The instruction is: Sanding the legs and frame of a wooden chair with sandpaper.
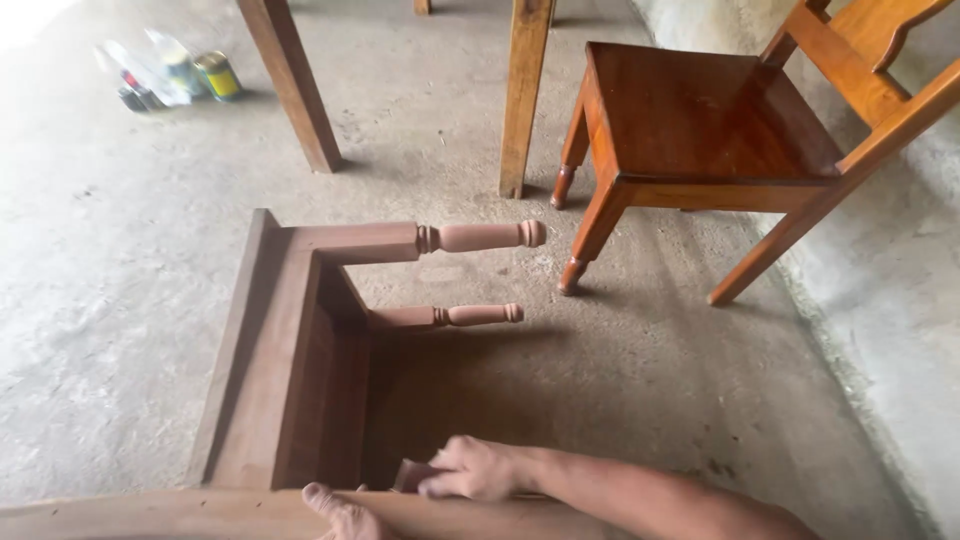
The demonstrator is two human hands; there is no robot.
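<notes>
Pressing down near the bottom edge of the view, the right hand (472,468) lies with fingers curled over a small brown pad, possibly sandpaper (410,474), held flat against the unfinished chair (300,370). Left hand (340,512) rests just beside it on the chair's near wooden rail; only the fingertips show, so cannot tell how far it closes. The unfinished chair lies on its side on the concrete floor (120,300), two turned legs pointing right, apart from each other. Beyond them stands a varnished chair (700,125), upright. Two table legs (300,90) stand behind. Cans and bottles (175,75) sit far left, well apart.
</notes>
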